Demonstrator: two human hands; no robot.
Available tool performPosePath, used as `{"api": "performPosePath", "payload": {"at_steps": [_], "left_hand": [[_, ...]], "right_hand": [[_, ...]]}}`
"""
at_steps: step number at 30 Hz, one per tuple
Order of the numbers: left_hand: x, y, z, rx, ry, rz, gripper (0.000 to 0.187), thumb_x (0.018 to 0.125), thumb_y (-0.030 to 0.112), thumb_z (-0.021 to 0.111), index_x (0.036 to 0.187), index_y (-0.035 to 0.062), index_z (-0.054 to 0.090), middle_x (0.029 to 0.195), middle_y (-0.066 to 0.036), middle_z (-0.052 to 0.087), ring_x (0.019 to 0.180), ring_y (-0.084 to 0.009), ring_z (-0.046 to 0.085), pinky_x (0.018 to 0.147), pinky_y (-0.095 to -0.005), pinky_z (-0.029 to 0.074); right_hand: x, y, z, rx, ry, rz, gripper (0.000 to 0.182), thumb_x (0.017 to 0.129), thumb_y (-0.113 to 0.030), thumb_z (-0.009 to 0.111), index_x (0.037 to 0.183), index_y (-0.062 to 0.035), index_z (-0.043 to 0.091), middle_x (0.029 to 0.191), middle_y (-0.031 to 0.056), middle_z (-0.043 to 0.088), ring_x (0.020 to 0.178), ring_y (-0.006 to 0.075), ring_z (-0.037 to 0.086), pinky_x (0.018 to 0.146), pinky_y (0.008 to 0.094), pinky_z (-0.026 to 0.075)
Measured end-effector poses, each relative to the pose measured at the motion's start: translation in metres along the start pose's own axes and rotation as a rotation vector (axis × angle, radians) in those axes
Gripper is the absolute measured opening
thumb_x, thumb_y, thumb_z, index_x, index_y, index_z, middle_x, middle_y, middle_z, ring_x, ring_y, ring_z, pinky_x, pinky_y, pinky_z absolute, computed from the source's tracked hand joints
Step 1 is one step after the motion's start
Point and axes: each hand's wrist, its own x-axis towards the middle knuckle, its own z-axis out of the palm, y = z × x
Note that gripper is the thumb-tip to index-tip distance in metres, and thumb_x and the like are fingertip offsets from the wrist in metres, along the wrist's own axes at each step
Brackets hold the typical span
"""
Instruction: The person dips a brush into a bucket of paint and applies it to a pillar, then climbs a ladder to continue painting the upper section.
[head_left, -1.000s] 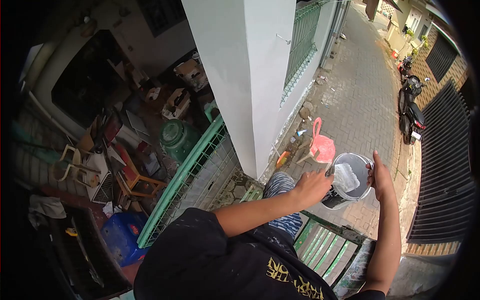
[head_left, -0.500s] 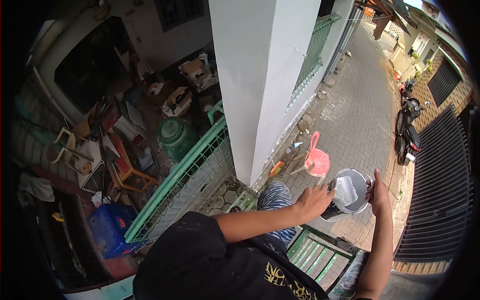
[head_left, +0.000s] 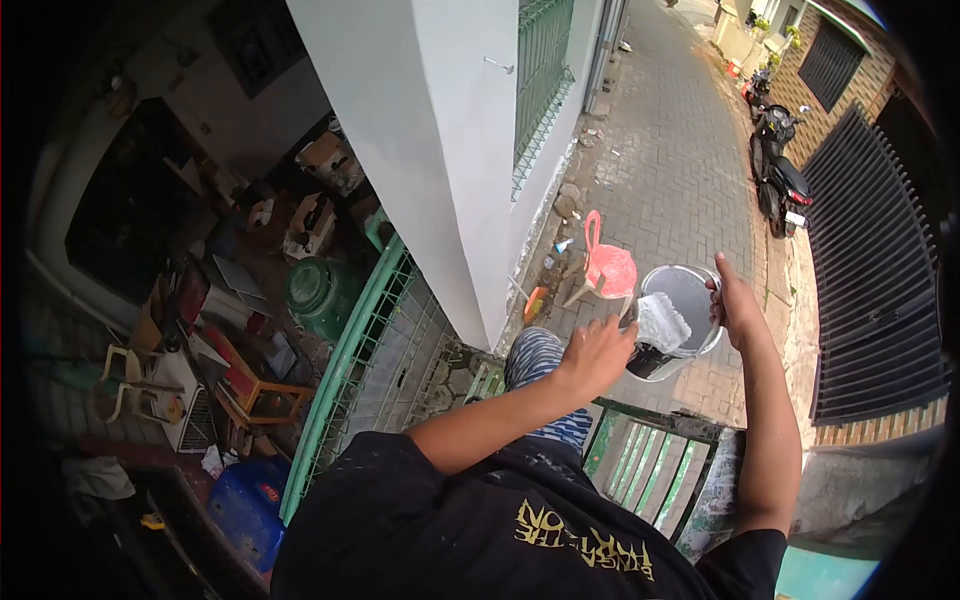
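My left hand is closed around the handle of a wide paintbrush. The brush head is thickly coated in white and lies at the near left side of the bucket's mouth. A grey-lined bucket with a dark outer side is tilted towards me. My right hand grips its right rim, thumb pointing up and fingers curled over the edge. How much paint the bucket holds cannot be seen. Below the hands are my knee in striped trousers and a green slatted metal surface.
A white pillar stands ahead, beside a green railing. Beyond the bucket are a small pink-red chair and a paved lane. A parked motorcycle and a dark gate stand right. Clutter surrounds a green drum at left.
The whole view has shifted, so the pillar, lane and bucket appear farther left. Both hands keep their grips. The brush sits slightly nearer the bucket's left rim.
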Motion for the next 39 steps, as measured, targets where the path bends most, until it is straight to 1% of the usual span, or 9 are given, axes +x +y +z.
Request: {"api": "performPosePath", "payload": {"at_steps": [2, 5, 7, 11, 13, 28, 30, 32, 39], "left_hand": [[0.001, 0.001, -0.011, 0.01, -0.034, 0.009, 0.038, 0.086, 0.025, 0.059, 0.12, 0.0088, 0.058, 0.096, -0.016, 0.058, 0.083, -0.03, 0.064, 0.065, -0.0421, 0.053], [-0.004, 0.007, -0.019, -0.039, 0.051, -0.01, 0.036, 0.086, 0.026, 0.06, 0.119, 0.0115, 0.059, 0.091, -0.014, 0.059, 0.082, -0.0286, 0.064, 0.066, -0.0405, 0.053], [-0.002, 0.003, -0.007, -0.008, 0.124, 0.051, 0.035, 0.085, 0.026, 0.061, 0.118, 0.0128, 0.06, 0.089, -0.013, 0.058, 0.081, -0.029, 0.063, 0.066, -0.0416, 0.052], [-0.001, 0.008, -0.016, 0.001, 0.009, 0.001, 0.036, 0.085, 0.026, 0.061, 0.118, 0.0124, 0.06, 0.087, -0.012, 0.058, 0.081, -0.0297, 0.063, 0.066, -0.0437, 0.05], [-0.002, 0.007, -0.012, -0.061, 0.061, 0.0, 0.036, 0.085, 0.026, 0.062, 0.118, 0.0121, 0.06, 0.087, -0.012, 0.058, 0.081, -0.0301, 0.062, 0.066, -0.0439, 0.05], [-0.007, 0.0, -0.003, -0.029, 0.08, 0.026, 0.036, 0.085, 0.027, 0.062, 0.118, 0.0122, 0.06, 0.09, -0.011, 0.058, 0.08, -0.0294, 0.063, 0.065, -0.0423, 0.051], [-0.007, -0.001, -0.005, -0.043, -0.007, -0.021, 0.037, 0.086, 0.028, 0.06, 0.119, 0.0123, 0.059, 0.09, -0.01, 0.057, 0.081, -0.0294, 0.062, 0.065, -0.0423, 0.051], [-0.011, -0.007, 0.003, -0.06, 0.044, -0.007, 0.038, 0.087, 0.029, 0.059, 0.121, 0.0127, 0.057, 0.09, -0.01, 0.054, 0.082, -0.0283, 0.061, 0.065, -0.0409, 0.051], [-0.04, -0.042, 0.02, -0.383, 0.185, -0.09, 0.049, 0.089, 0.027, 0.057, 0.133, 0.0093, 0.045, 0.089, -0.014, 0.055, 0.077, -0.0318, 0.06, 0.063, -0.0411, 0.05]], "right_hand": [[0.001, 0.002, 0.0, -0.026, -0.021, 0.025, 0.056, 0.086, -0.062, 0.047, 0.081, -0.0064, 0.053, 0.058, -0.0041, 0.037, 0.048, 0.0111, 0.036, 0.049, 0.0268, 0.032], [0.0, 0.002, -0.001, -0.055, 0.03, 0.013, 0.059, 0.086, -0.061, 0.048, 0.084, -0.003, 0.055, 0.059, -0.0021, 0.038, 0.051, 0.012, 0.037, 0.049, 0.0274, 0.032], [0.007, 0.007, -0.003, -0.076, 0.03, -0.026, 0.076, 0.083, -0.065, 0.046, 0.1, 0.008, 0.059, 0.075, 0.0113, 0.052, 0.065, 0.0208, 0.047, 0.059, 0.0359, 0.04], [0.003, 0.002, -0.002, -0.123, 0.024, 0.009, 0.079, 0.082, -0.066, 0.045, 0.102, 0.0098, 0.059, 0.088, 0.0179, 0.058, 0.07, 0.0254, 0.05, 0.065, 0.0401, 0.042], [-0.003, -0.001, 0.0, -0.095, 0.038, -0.016, 0.062, 0.084, -0.062, 0.049, 0.086, -0.0003, 0.057, 0.06, -0.0017, 0.039, 0.052, 0.0121, 0.038, 0.05, 0.0278, 0.033], [-0.003, 0.003, 0.002, -0.051, 0.036, -0.035, 0.061, 0.085, -0.062, 0.048, 0.083, -0.002, 0.056, 0.058, -0.0026, 0.038, 0.05, 0.0117, 0.036, 0.048, 0.0272, 0.032], [0.003, 0.006, -0.001, -0.087, -0.026, 0.007, 0.071, 0.083, -0.064, 0.047, 0.093, 0.0057, 0.058, 0.062, 0.0009, 0.041, 0.055, 0.0141, 0.041, 0.052, 0.0295, 0.035], [-0.003, 0.001, 0.001, -0.059, -0.01, 0.006, 0.057, 0.086, -0.062, 0.047, 0.079, -0.0065, 0.054, 0.057, -0.0038, 0.036, 0.048, 0.0113, 0.036, 0.048, 0.0268, 0.033], [-0.004, 0.0, 0.001, 0.019, -0.021, 0.032, 0.058, 0.086, -0.061, 0.048, 0.085, -0.0034, 0.054, 0.057, -0.0048, 0.036, 0.046, 0.0085, 0.034, 0.047, 0.0252, 0.032]]}}
